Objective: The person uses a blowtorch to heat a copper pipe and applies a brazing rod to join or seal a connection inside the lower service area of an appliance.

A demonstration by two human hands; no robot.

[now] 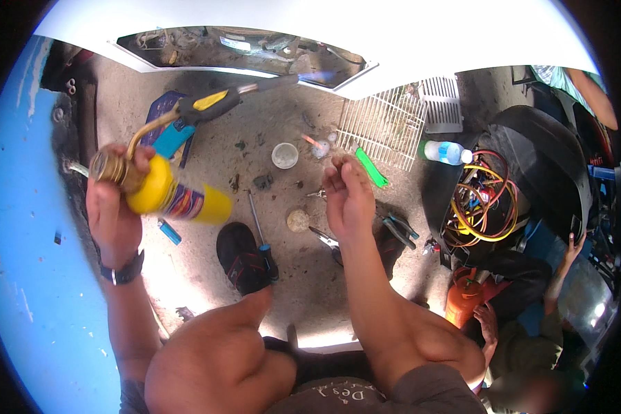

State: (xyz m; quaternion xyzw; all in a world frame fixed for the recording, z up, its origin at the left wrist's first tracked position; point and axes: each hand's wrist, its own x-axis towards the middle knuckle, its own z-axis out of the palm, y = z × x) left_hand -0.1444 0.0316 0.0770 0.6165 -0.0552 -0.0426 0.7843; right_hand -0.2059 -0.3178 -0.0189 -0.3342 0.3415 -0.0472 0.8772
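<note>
My left hand [114,207] is closed round the valve end of a gas torch with a yellow cylinder [196,200]. From its brass neck a bent tube [145,131] runs up to a black and yellow torch handle [214,103]. A blue flame [317,76] shows at the nozzle, close to the lower edge of a white panel [407,48]. My right hand [350,200] is raised over the floor, fingers loosely bent and nothing visible in them. Near it lie a bright green tool [371,165], a white wire rack [386,124] and pliers [399,231].
A white round lid [285,156], a screwdriver [263,241] and scissors [323,238] lie on the floor. At right are a water bottle [448,152], a black bag [538,165] with coiled hoses, and an orange container [462,297] beside another person. A blue panel [34,228] stands at left.
</note>
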